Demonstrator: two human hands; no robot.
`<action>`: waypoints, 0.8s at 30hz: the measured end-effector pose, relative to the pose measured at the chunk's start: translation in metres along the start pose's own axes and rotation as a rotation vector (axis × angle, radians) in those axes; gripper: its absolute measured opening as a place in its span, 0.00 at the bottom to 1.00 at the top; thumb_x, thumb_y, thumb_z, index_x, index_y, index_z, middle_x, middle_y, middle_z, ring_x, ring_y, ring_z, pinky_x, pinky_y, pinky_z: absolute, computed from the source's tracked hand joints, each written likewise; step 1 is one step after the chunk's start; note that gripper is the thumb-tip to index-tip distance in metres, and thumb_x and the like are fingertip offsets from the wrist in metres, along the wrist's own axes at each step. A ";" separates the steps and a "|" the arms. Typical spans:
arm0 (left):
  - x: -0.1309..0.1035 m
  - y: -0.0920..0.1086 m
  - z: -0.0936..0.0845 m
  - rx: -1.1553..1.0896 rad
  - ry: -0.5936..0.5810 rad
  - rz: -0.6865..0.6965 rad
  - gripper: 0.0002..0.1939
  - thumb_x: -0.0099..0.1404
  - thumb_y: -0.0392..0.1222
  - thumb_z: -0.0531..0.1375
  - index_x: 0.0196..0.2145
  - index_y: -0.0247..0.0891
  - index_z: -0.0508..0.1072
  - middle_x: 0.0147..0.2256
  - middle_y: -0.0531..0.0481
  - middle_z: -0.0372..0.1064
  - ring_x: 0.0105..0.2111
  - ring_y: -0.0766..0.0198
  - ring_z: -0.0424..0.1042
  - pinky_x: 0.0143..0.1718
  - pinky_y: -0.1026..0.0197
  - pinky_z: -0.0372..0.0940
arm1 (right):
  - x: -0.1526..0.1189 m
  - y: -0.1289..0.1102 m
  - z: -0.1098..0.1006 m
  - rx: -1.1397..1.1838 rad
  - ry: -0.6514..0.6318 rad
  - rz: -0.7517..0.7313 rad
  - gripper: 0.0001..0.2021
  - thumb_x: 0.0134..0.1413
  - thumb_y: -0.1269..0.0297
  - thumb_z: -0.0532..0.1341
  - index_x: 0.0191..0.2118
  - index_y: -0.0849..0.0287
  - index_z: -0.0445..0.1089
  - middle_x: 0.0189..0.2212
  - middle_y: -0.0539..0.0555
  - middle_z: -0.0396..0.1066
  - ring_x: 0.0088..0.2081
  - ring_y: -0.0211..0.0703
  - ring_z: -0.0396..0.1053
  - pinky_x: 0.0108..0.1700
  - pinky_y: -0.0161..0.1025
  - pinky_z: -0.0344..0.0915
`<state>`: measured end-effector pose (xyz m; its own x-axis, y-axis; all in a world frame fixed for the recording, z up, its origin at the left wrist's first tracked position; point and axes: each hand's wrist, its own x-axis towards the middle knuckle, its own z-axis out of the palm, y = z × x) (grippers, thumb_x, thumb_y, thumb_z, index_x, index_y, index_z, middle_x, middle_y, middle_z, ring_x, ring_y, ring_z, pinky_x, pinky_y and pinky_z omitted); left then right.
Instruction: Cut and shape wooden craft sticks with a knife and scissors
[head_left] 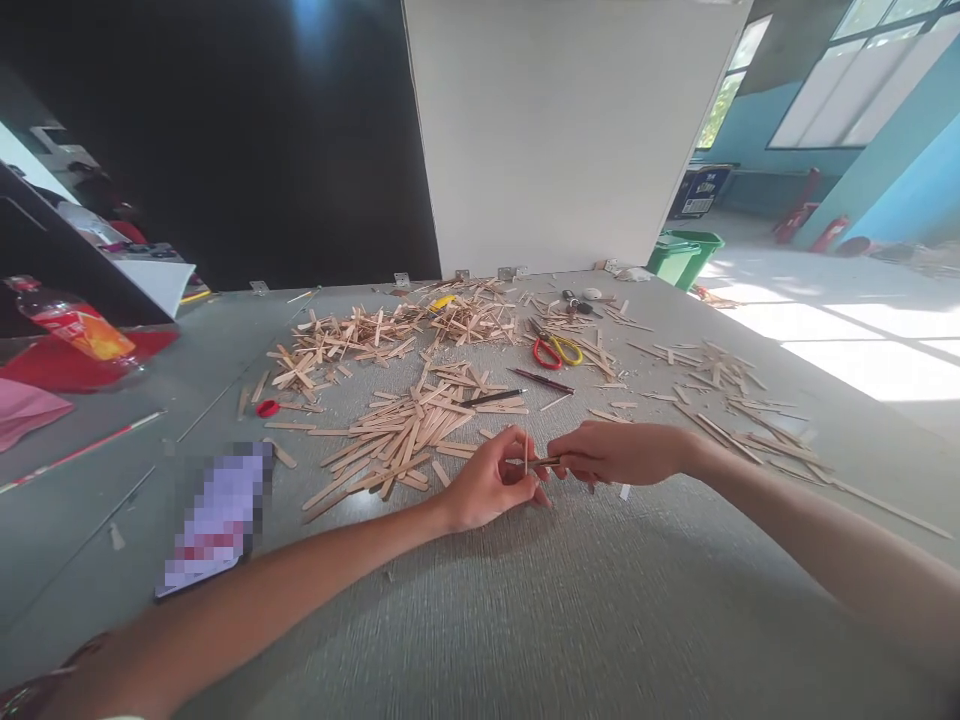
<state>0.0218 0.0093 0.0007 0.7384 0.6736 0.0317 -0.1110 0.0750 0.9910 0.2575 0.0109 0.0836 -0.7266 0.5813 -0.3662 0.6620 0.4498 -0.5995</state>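
My left hand [491,482] pinches a small wooden stick [526,452], held upright above the grey table [480,620]. From the right, my right hand [611,450] grips a thin dark tool [546,462] whose tip meets the stick; the kind of tool is too small to tell. Behind my left hand lies a heap of flat wooden sticks [409,430], with a black pen [495,397] resting on its right side. A dark red pen [541,380] and scissors with red and yellow handles [556,350] lie beyond my hands.
More sticks [352,335] are piled at the back, and others [720,370] are scattered at the right. A blurred purple object [217,515], a red ring-shaped item [267,408] and a drink bottle [79,330] lie at the left. Keys [577,303] rest near the back panel [562,130].
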 end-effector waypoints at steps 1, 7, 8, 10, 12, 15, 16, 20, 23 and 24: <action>0.000 0.000 -0.001 -0.007 -0.006 -0.003 0.19 0.67 0.48 0.69 0.42 0.41 0.62 0.43 0.48 0.74 0.35 0.61 0.81 0.40 0.58 0.72 | 0.001 0.001 0.002 -0.018 0.015 0.009 0.12 0.70 0.68 0.48 0.37 0.58 0.66 0.28 0.50 0.68 0.27 0.37 0.64 0.29 0.34 0.58; 0.004 0.004 -0.005 -0.020 -0.052 -0.012 0.19 0.68 0.50 0.68 0.46 0.40 0.64 0.44 0.45 0.74 0.36 0.62 0.80 0.36 0.61 0.68 | 0.004 0.004 0.010 -0.004 0.077 -0.007 0.08 0.67 0.72 0.51 0.42 0.58 0.66 0.36 0.53 0.73 0.28 0.37 0.69 0.30 0.34 0.59; 0.004 0.004 -0.006 -0.018 -0.059 -0.011 0.18 0.69 0.50 0.67 0.45 0.40 0.64 0.43 0.46 0.74 0.35 0.62 0.79 0.37 0.60 0.68 | 0.004 0.004 0.010 0.013 0.069 -0.015 0.08 0.67 0.71 0.50 0.42 0.58 0.66 0.38 0.53 0.73 0.29 0.37 0.69 0.30 0.34 0.60; 0.004 0.004 -0.007 -0.016 -0.065 -0.003 0.18 0.69 0.50 0.67 0.43 0.40 0.62 0.41 0.48 0.74 0.34 0.63 0.79 0.38 0.59 0.68 | 0.004 0.002 0.009 0.020 0.055 -0.020 0.08 0.67 0.72 0.50 0.41 0.58 0.66 0.36 0.52 0.73 0.29 0.37 0.69 0.31 0.34 0.59; 0.003 0.005 -0.007 -0.018 -0.064 0.008 0.20 0.69 0.52 0.67 0.41 0.41 0.60 0.41 0.49 0.73 0.33 0.64 0.78 0.38 0.59 0.68 | 0.004 0.000 0.005 0.010 0.053 -0.030 0.09 0.65 0.74 0.50 0.39 0.58 0.66 0.34 0.51 0.72 0.31 0.38 0.68 0.32 0.34 0.59; 0.001 0.007 -0.004 -0.019 -0.066 0.020 0.21 0.68 0.52 0.68 0.40 0.41 0.59 0.41 0.50 0.72 0.31 0.65 0.77 0.36 0.60 0.67 | 0.003 0.001 -0.004 -0.005 0.031 -0.080 0.10 0.62 0.75 0.51 0.39 0.58 0.68 0.32 0.49 0.70 0.32 0.38 0.66 0.35 0.34 0.59; 0.000 0.007 -0.004 -0.017 -0.069 0.021 0.21 0.67 0.52 0.68 0.40 0.41 0.59 0.41 0.50 0.71 0.30 0.66 0.77 0.36 0.60 0.67 | 0.001 0.002 -0.007 -0.002 0.018 -0.087 0.10 0.62 0.75 0.51 0.40 0.58 0.69 0.31 0.49 0.69 0.32 0.38 0.66 0.35 0.34 0.59; -0.001 0.007 -0.004 -0.014 -0.068 0.018 0.22 0.68 0.53 0.67 0.40 0.42 0.57 0.41 0.51 0.71 0.29 0.67 0.76 0.36 0.60 0.67 | -0.003 0.003 -0.014 0.024 -0.038 -0.071 0.10 0.62 0.73 0.53 0.43 0.59 0.70 0.29 0.48 0.68 0.30 0.38 0.64 0.34 0.35 0.58; -0.001 0.005 -0.006 -0.015 -0.057 0.013 0.23 0.68 0.55 0.66 0.40 0.43 0.55 0.42 0.50 0.71 0.29 0.66 0.77 0.35 0.59 0.68 | 0.001 -0.001 -0.007 -0.027 0.018 -0.018 0.07 0.60 0.73 0.54 0.38 0.58 0.69 0.28 0.48 0.65 0.28 0.38 0.62 0.32 0.35 0.56; -0.001 0.004 -0.006 -0.014 -0.050 0.012 0.23 0.68 0.55 0.67 0.39 0.43 0.55 0.43 0.50 0.71 0.29 0.65 0.77 0.35 0.59 0.68 | 0.003 -0.003 -0.003 -0.039 0.037 0.014 0.06 0.59 0.73 0.54 0.35 0.58 0.67 0.27 0.47 0.64 0.28 0.38 0.61 0.31 0.35 0.55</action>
<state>0.0168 0.0135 0.0040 0.7694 0.6368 0.0501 -0.1285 0.0774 0.9887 0.2538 0.0135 0.0857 -0.7105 0.6123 -0.3470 0.6791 0.4672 -0.5662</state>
